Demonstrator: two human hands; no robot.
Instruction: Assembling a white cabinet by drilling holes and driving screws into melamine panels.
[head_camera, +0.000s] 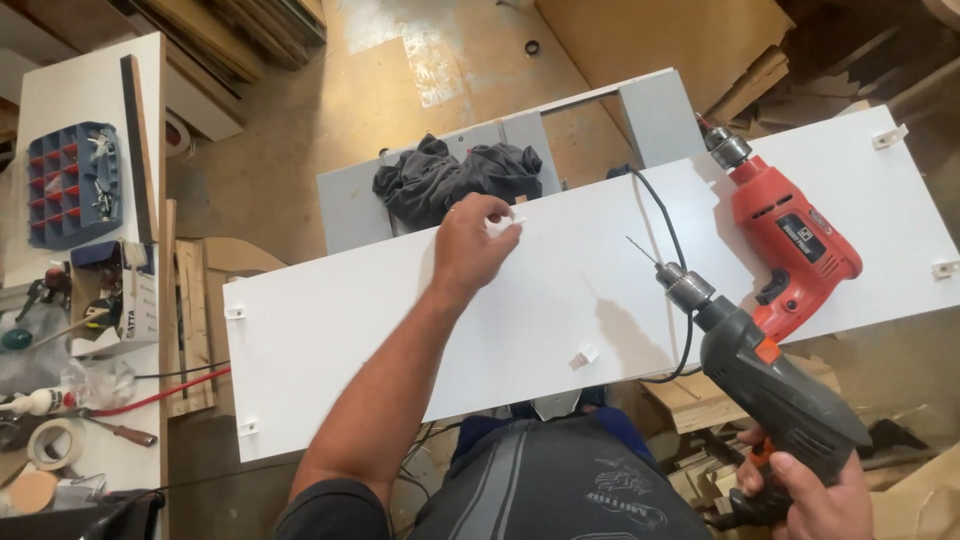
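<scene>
Grey drill (760, 385) in right hand (815, 495)

White board (400, 330) smooth matt; grey drill (770, 385) matt plastic, metal chuck (685, 288).

Long white laminated board (420, 330) lies flat across a grey frame-like stand (650, 115), over a dusty wooden floor (300, 170). On the board: red corded power drill (790, 235) lying on its side, its black cable (665, 220) trailing; small white plastic corner brackets (583, 356) along edges. Dark crumpled cloth (450, 180) sits on the stand, possibly touching the board's far edge.
</scene>
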